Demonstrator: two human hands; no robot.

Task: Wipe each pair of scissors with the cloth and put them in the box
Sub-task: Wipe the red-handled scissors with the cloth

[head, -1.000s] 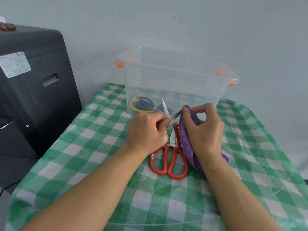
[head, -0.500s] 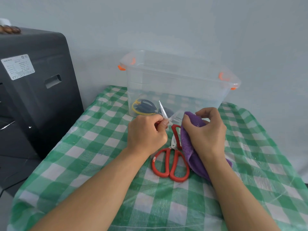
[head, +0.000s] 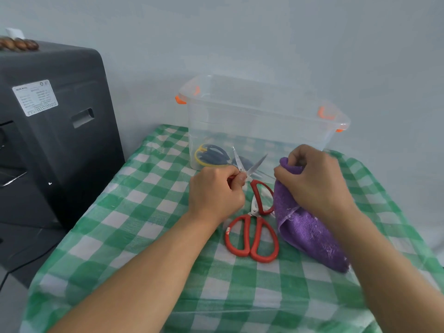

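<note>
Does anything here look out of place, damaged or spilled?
Nothing stands out. The left hand holds open red-handled scissors, the right hand grips the purple cloth, and the clear plastic box stands upright.

Left arm: bare forearm entering from 7 o'clock, reaching toward 1 o'clock
Left hand (head: 217, 191): knuckles up; fingers curled into a fist; thumb and forefinger pinched at its 2 o'clock edge
Right arm: bare forearm entering from 5 o'clock, reaching toward 11 o'clock
Right hand (head: 314, 180): back up; fingers bent, tips bunched at its 10 o'clock side; apart from the left
</note>
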